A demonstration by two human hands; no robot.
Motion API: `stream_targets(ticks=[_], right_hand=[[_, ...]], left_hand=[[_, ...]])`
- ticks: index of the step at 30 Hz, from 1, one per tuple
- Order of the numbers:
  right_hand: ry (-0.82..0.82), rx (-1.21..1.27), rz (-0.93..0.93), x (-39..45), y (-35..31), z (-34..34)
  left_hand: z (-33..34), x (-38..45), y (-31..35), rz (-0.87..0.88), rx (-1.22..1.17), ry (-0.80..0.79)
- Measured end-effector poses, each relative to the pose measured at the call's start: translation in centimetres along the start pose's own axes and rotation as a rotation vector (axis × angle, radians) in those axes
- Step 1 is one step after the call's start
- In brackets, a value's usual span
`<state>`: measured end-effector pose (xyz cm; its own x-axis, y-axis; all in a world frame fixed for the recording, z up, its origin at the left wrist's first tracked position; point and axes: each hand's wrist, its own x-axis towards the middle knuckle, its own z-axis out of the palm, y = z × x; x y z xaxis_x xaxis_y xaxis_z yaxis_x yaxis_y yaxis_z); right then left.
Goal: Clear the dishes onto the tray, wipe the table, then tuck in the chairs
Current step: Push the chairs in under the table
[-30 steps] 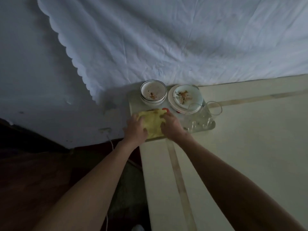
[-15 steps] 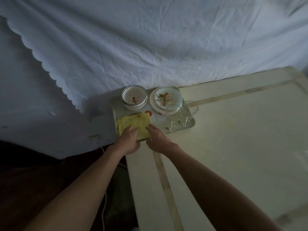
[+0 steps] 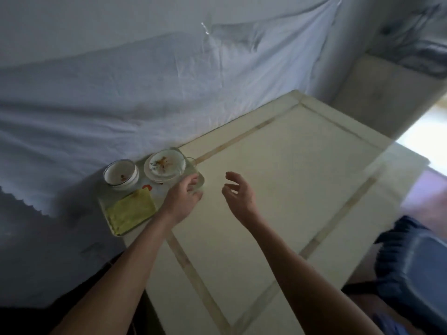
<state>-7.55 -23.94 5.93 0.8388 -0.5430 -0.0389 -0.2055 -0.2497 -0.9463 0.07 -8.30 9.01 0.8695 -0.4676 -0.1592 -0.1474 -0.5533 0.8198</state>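
— Where are our hands?
— Both forearms reach forward. Our left hand (image 3: 184,199) sits farther left, fingers (image 3: 193,182) loosely curled. Our right hand (image 3: 239,192) hovers beside it, fingers spread and relaxed.

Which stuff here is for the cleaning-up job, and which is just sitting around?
For the job:
tray
bowl
plates
glass mug
yellow cloth
table

Just lying about:
white sheet
dark fabric, lower right

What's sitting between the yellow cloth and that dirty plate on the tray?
In the head view, only a bare strip of tray with a small red mark separates the yellow cloth from the plate.
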Motion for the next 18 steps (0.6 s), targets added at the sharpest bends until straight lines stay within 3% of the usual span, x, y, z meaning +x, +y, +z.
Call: stream_targets(ticks=[6, 13, 15, 18], right_hand=[[0.281, -0.009, 0.059, -9.9, -0.3, -9.9], [0.696, 0.021, 0.181, -28.3, 1.5, -18.0], [0.721, 0.010, 0.194, -31.2, 1.4, -18.5], [0.918, -0.017, 0.285, -40.0, 2.9, -20.6]], left_hand=[[6.0, -4.4, 7.2, 0.249, -0.051, -0.199], [15.1, -16.9, 13.5, 0.521, -0.027, -0.630], [16.5, -18.7, 13.8, 0.534, -0.031, -0.683], [21.2, -25.3, 14.6, 0.611, -0.013, -0.876]])
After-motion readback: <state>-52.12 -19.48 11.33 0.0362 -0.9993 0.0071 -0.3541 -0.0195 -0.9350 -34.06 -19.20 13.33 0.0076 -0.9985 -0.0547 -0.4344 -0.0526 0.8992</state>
